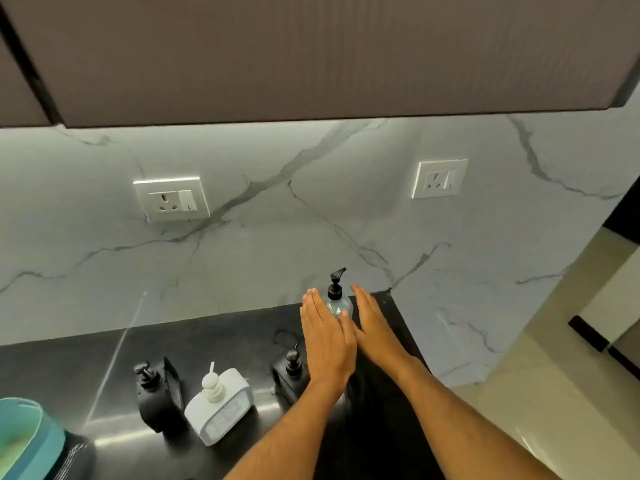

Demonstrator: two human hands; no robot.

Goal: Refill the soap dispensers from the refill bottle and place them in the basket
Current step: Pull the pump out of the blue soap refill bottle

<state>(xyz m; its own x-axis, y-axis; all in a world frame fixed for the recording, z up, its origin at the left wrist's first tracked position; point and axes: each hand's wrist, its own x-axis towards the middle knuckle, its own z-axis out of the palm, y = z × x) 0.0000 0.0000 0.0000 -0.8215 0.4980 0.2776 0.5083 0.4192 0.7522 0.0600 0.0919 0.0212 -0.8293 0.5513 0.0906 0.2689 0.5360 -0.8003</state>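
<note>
A clear bottle (335,304) with a black pump stands at the back of the dark counter (214,344), against the marble wall. My left hand (325,344) and my right hand (372,327) flank it with straight fingers, palms facing each other. The left thumb lies across the bottle's front; whether the palms touch it I cannot tell. Nearer me stand a black dispenser (156,396), a white dispenser (221,407) and a second black dispenser (291,374), which my left hand partly hides. A teal basket (24,441) shows at the bottom left corner.
Dark wall cabinets (311,57) hang low over the counter. Two white wall sockets (171,199) (439,178) sit on the marble backsplash. The counter ends at the right just past my right forearm, with pale floor (554,393) beyond.
</note>
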